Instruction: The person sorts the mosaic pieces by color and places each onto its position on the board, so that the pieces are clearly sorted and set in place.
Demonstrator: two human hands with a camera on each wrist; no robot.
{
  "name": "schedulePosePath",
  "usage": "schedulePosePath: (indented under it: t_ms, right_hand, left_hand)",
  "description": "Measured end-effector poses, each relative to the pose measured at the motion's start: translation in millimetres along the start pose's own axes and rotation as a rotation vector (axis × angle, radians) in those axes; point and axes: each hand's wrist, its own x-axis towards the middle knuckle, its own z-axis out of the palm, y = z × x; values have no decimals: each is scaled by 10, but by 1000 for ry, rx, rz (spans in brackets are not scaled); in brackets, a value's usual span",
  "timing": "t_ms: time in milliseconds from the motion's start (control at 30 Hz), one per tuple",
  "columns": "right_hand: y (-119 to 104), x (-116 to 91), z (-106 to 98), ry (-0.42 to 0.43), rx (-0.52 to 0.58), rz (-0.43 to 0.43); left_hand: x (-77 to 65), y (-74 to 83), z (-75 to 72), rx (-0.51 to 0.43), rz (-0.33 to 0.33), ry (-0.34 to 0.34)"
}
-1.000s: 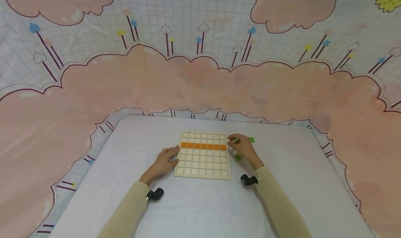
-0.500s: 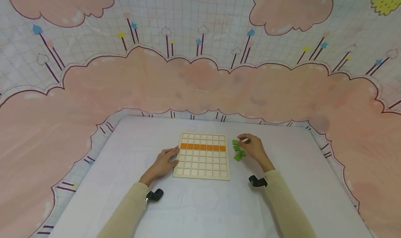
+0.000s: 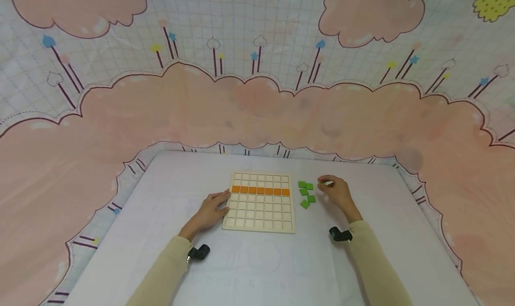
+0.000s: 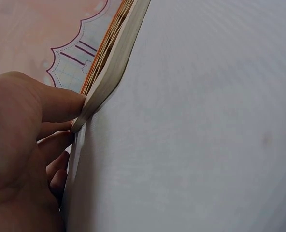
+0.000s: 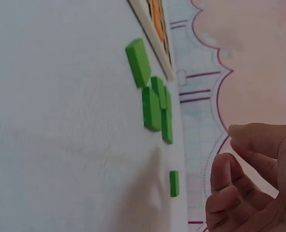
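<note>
A pale wooden board (image 3: 259, 212) with a grid of square cells lies on the white table, and one row of it holds orange tiles (image 3: 260, 191). My left hand (image 3: 208, 213) rests against the board's left edge, its thumb and fingertips touching the rim in the left wrist view. Several loose green tiles (image 3: 311, 199) lie flat off the board's right side. Just to their right hovers my right hand (image 3: 338, 194), fingers loosely bent and apart from the thumb, holding nothing. One green tile (image 5: 174, 183) lies near its fingertips, mostly hidden in the head view.
White cloth covers the table (image 3: 257, 261), and a patterned pink and white curtain (image 3: 257, 109) hangs behind and around it. A black wrist camera (image 3: 199, 252) sits on the left sleeve and another wrist camera (image 3: 340, 234) on the right one.
My right hand has moved rightward, away from the board and past the green tiles, uncovering several of them. The left hand has stayed at the board's edge.
</note>
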Motion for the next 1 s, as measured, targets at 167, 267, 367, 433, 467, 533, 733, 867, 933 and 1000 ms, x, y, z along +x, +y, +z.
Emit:
schedulePosePath:
  t_ms: [167, 267, 367, 433, 467, 533, 733, 867, 933, 1000]
  right_hand:
    - [103, 50, -35, -21, -13, 41]
    - [171, 93, -34, -34, -22, 59]
    - [238, 151, -25, -40, -26, 66]
    - [276, 191, -22, -52, -32, 53]
    - [289, 213, -23, -59, -32, 55]
    - [317, 259, -26, -78, -41, 51]
    - [332, 374, -67, -147, -68, 58]
    - [324, 410, -80, -166, -78, 75]
    - [325, 417, -79, -172, -86, 70]
    - [349, 424, -69, -172, -93, 75]
  left_hand:
    - [-4, -21, 18, -7, -19, -4]
    - [-16, -19, 24, -18, -25, -8]
    - [-26, -18, 30, -19, -10, -5]
    - [-29, -18, 32, -21, -2, 0]
    - [-29, -20, 34, -20, 3, 2]
    - [-30, -15, 32, -22, 2, 3]
    - [-9, -4, 24, -18, -17, 3]
    - [2, 7, 20, -11, -17, 3]
    - [3, 4, 19, -6, -19, 1]
    - [4, 2, 17, -12, -24, -4]
